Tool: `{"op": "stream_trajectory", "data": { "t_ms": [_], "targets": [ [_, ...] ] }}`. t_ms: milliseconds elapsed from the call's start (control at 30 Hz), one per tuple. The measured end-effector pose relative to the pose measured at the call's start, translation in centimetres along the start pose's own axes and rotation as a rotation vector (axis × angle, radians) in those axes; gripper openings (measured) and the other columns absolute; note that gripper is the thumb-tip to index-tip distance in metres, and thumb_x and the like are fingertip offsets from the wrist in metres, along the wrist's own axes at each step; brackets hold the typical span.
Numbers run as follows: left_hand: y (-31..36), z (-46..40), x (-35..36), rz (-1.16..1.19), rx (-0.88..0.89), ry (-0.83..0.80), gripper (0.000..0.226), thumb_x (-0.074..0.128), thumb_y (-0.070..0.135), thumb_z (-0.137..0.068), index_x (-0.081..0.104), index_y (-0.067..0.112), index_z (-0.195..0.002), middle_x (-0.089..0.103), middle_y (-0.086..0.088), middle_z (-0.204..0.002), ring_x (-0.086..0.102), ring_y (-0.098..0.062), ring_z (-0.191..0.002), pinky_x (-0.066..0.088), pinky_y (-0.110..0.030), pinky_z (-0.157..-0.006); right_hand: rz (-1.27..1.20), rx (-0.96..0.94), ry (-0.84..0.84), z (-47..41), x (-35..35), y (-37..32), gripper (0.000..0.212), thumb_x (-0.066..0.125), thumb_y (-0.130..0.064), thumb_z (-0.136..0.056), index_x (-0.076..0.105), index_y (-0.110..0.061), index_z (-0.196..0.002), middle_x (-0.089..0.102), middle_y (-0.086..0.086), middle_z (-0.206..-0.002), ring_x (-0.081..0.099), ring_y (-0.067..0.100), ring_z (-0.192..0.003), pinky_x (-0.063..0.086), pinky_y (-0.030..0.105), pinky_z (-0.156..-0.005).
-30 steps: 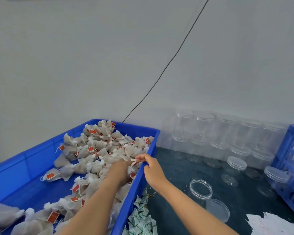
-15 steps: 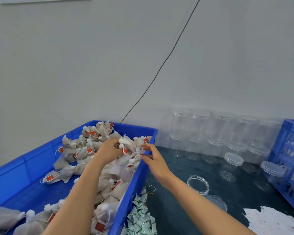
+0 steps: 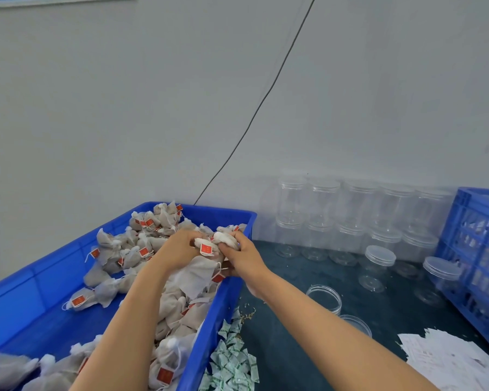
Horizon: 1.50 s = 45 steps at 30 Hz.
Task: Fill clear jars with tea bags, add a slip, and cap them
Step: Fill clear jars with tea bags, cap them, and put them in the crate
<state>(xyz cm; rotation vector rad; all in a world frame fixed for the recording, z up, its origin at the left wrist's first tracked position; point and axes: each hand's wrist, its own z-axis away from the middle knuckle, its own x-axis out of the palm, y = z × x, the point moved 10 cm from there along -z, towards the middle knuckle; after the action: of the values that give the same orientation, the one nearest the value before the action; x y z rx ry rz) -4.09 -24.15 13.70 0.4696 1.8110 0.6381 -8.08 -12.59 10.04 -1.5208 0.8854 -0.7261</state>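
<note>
A blue bin (image 3: 34, 280) at the left holds a heap of tea bags (image 3: 141, 244) with red tags. Above the bin's right rim, my left hand (image 3: 178, 248) and my right hand (image 3: 242, 256) meet and together grip a bunch of tea bags (image 3: 218, 242), with more bags hanging below them. An open clear jar (image 3: 323, 299) stands on the dark table to the right of my right forearm, and its lid (image 3: 355, 324) lies beside it. White paper slips (image 3: 446, 359) are spread at the lower right.
Stacked capped clear jars (image 3: 350, 210) line the back wall. Two more capped jars (image 3: 378, 266) stand in front of them. A blue crate (image 3: 474, 263) sits at the right edge. Small green-printed packets (image 3: 232, 359) lie piled beside the bin. A black cable (image 3: 254, 114) runs down the wall.
My left hand has moved right to join my right hand, and both have closed on a bunch of tea bags lifted over the bin's rim.
</note>
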Motion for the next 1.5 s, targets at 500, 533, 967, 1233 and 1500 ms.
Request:
{"op": "stream_trajectory", "data": {
  "t_ms": [500,533,967,1233,1500],
  "targets": [
    [-2.0,-0.3,0.3,0.196,-0.127,-0.035,0.020,0.051,0.017,-0.099,0.068,0.011,-0.091,0.064,0.000,-0.077,0.056,-0.011,-0.070,0.045,-0.013,-0.058,-0.222,0.188,0.001,-1.0,1.1,2.1,0.022,0.052,-0.022,-0.099,0.050,-0.021,-0.121,0.066,0.010,-0.115,0.068,0.026,-0.099,0.058,0.042,-0.082],
    [-2.0,-0.2,0.3,0.212,-0.123,-0.033,0.022,0.050,0.015,-0.099,0.066,0.013,-0.085,0.062,0.002,-0.071,0.054,-0.010,-0.064,0.045,-0.011,-0.053,-0.220,0.193,-0.011,-1.0,1.3,2.2,0.023,0.051,-0.023,-0.100,0.050,-0.020,-0.122,0.065,0.010,-0.116,0.068,0.026,-0.098,0.058,0.042,-0.083],
    [-0.3,0.0,-1.3,0.157,-0.060,0.160,0.024,0.050,0.019,-0.100,0.067,0.008,-0.088,0.065,-0.011,-0.081,0.059,-0.027,-0.075,0.046,-0.032,-0.067,-0.355,0.165,0.037,-0.1,-0.5,0.9,0.037,0.051,-0.021,-0.099,0.043,-0.011,-0.134,0.064,0.011,-0.108,0.071,0.025,-0.082,0.061,0.031,-0.067],
    [7.0,0.6,-0.8,0.494,0.121,0.295,0.030,0.052,0.011,-0.098,0.066,0.029,-0.079,0.065,0.018,-0.061,0.057,0.009,-0.058,0.042,-0.006,-0.055,-0.473,-0.001,-0.041,3.0,-5.1,-3.6,0.032,0.042,-0.031,-0.101,0.059,-0.008,-0.118,0.068,0.015,-0.102,0.069,0.026,-0.082,0.059,0.039,-0.079],
    [12.3,0.7,6.3,0.722,0.067,0.070,0.027,0.053,0.010,-0.097,0.072,0.029,-0.092,0.075,0.010,-0.084,0.068,-0.001,-0.080,0.054,-0.019,-0.069,-0.072,-0.084,0.320,6.9,-17.2,-4.2,0.028,0.045,-0.035,-0.100,0.065,-0.015,-0.105,0.066,0.001,-0.098,0.059,0.010,-0.085,0.047,0.021,-0.072]
  ]
}}
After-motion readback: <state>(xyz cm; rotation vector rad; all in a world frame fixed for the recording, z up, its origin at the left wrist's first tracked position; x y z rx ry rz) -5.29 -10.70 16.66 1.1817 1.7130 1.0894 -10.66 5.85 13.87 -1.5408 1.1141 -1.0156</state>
